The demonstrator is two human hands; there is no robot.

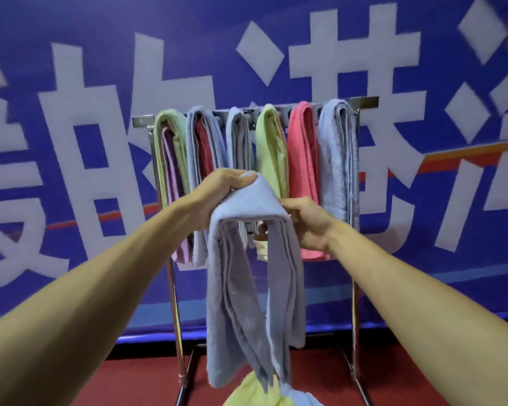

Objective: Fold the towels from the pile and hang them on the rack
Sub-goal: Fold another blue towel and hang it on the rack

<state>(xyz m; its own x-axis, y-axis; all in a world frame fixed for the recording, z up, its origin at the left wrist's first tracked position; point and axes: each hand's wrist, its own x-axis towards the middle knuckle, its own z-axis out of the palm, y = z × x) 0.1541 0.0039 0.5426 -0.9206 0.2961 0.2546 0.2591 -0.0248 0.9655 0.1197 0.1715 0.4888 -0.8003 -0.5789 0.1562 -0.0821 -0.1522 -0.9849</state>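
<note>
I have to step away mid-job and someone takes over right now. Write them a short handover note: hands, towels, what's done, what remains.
Left hand: pinches one end of the top fold of the blue-grey towel.
Right hand: grips the other end of that fold.
The towel is folded and hangs from both hands in front of the rack, not yet on it.
Done: six hung towels or bundles fill the rack, green at left to pale blue at right.
Left: hang this towel, then work through the pile below; yellow-green and blue cloth show there.
</note>
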